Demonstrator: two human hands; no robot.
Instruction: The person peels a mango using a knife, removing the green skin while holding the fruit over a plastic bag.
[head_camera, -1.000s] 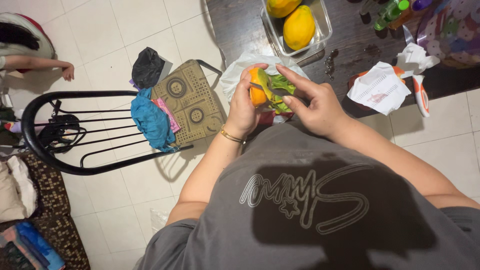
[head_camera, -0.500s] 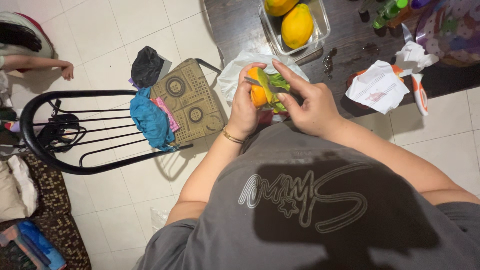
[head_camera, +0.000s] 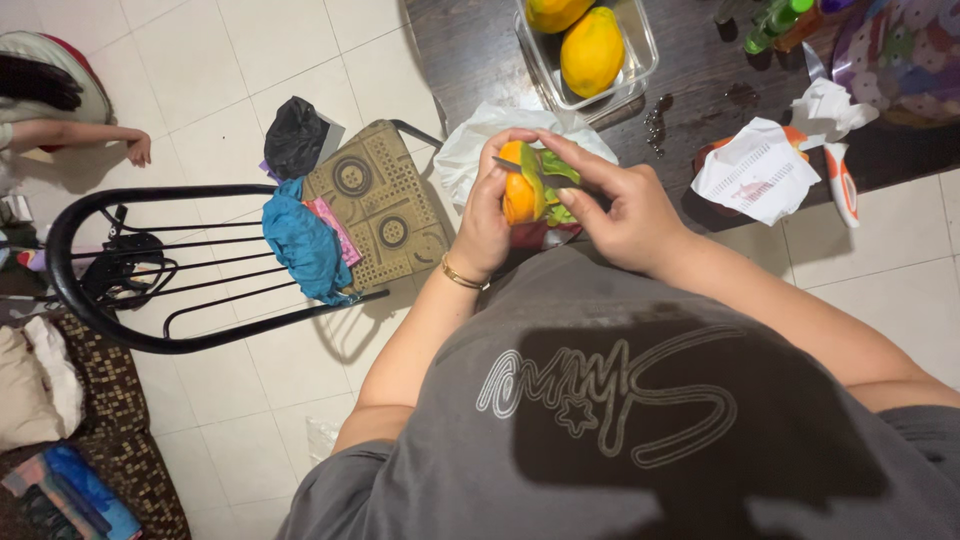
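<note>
We take the dark wooden worktop (head_camera: 480, 50) as our landmark. On it sits a clear tub (head_camera: 640, 40) with yellow fruit (head_camera: 592, 50), and toward its right a crumpled paper slip (head_camera: 752, 170) beside an orange-and-white tool (head_camera: 843, 185). Left of the worktop, on the tiled floor (head_camera: 200, 60), stands a black metal chair (head_camera: 150, 265) bearing a blue cloth (head_camera: 303, 245) and a black bag (head_camera: 295, 135).

The right hand (head_camera: 620, 205) has drawn closer to the fruit (head_camera: 520, 190); the knife (head_camera: 530, 172) blade now lies further across it.
</note>
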